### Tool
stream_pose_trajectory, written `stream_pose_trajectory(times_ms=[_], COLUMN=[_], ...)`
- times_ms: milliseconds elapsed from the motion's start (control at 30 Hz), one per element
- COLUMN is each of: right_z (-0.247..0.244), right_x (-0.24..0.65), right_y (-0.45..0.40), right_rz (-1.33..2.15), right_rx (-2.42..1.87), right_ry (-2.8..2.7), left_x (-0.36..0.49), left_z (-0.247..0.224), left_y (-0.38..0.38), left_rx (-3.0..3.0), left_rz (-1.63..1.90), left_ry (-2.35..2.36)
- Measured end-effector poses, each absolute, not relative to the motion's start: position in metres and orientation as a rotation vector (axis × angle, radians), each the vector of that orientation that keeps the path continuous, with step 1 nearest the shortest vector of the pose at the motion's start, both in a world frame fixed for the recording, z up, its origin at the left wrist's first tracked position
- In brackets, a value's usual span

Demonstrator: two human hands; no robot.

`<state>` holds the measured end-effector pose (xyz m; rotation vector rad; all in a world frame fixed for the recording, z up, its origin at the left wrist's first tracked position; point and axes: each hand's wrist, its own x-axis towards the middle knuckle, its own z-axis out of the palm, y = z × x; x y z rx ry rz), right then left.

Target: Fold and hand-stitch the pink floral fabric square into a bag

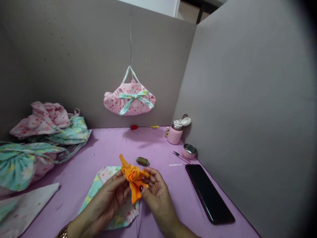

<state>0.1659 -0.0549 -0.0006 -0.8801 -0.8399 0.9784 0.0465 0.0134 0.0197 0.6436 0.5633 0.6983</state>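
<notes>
Between my two hands is an orange fabric bow (133, 175), gathered and knotted in its middle with tails sticking out. My left hand (112, 191) grips it from the left side, fingers curled beneath. On the other side, my right hand (157, 191) pinches the bow's right tails between thumb and fingers. Below them a floral patchwork cloth (121, 219) in mint, pink and yellow lies flat, partly hidden by my left hand. A dark thread hangs down near the cloth's right edge. Just beyond the hands lies a spool of olive thread (142, 161).
A pink dotted fabric pouch (131, 104) hangs from a cord. Fabric bundles (49, 122) are heaped at left. Along the right stand a pink jar (174, 135) and small bowl (189, 151), with thread snips (182, 157) and a black phone (209, 193). Grey partitions (235, 82) enclose the purple table (170, 180).
</notes>
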Motion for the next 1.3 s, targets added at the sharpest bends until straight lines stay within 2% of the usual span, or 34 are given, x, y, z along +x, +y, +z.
stream_pose_trajectory(times_ms=[400,667,1067,1300], right_z=[-0.012,-0.01,-0.02,-0.021], right_x=[0.164,0.164,0.171,0.166], right_y=[-0.056,-0.052,-0.062,-0.064], right_rz=[0.93,1.006,0.574,0.563], right_rx=[-0.981,-1.062,-1.254,-1.221], right_ry=[-0.935,-0.877,-1.241,-1.189], left_x=[0.044,0.04,0.036,0.039], left_z=[0.006,0.011,0.005,0.011], left_y=[0.017,0.018,0.016,0.018], left_rx=[0.517,0.677,0.931,0.955], left_rz=[0.713,0.736,0.667,0.648], left_ry=[0.618,0.485,0.553,0.565])
